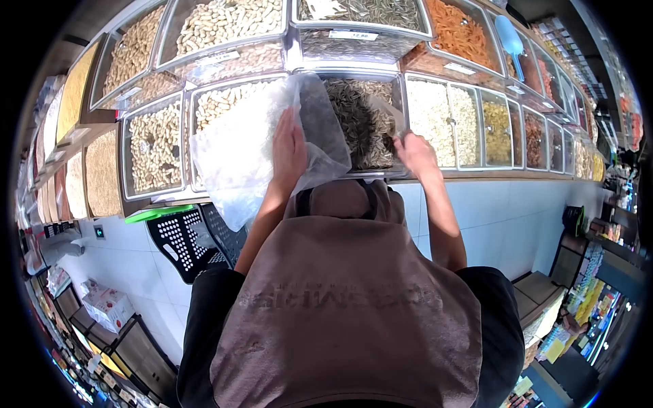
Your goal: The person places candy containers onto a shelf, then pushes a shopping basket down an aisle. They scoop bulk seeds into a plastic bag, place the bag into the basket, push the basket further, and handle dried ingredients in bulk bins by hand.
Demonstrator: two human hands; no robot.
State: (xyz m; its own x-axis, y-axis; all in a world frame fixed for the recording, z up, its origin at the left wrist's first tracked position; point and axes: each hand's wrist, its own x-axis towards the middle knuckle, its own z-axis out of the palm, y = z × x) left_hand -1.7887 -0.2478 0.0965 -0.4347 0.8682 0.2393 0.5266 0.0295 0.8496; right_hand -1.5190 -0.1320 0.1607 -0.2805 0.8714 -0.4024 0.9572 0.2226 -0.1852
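Note:
My left hand (pixel 290 148) is closed on a large translucent plastic bag (pixel 238 143), which spreads over a bin of peanuts and hangs down past the counter's front edge. The bag's right side overlaps the bin of striped sunflower seeds (pixel 364 139). At that bin's right side, my right hand (pixel 417 155) is closed around the handle of a scoop (pixel 386 112). The scoop looks pale and see-through, and its front end is over the seeds; how deep it reaches I cannot tell.
Another peanut bin (pixel 155 148) stands left, and a bin of pale flakes or seeds (pixel 432 115) right. The upper row includes a bin of orange strips (pixel 459 32) and a blue scoop (pixel 509 37). A black basket (pixel 180 241) with a green handle is below left.

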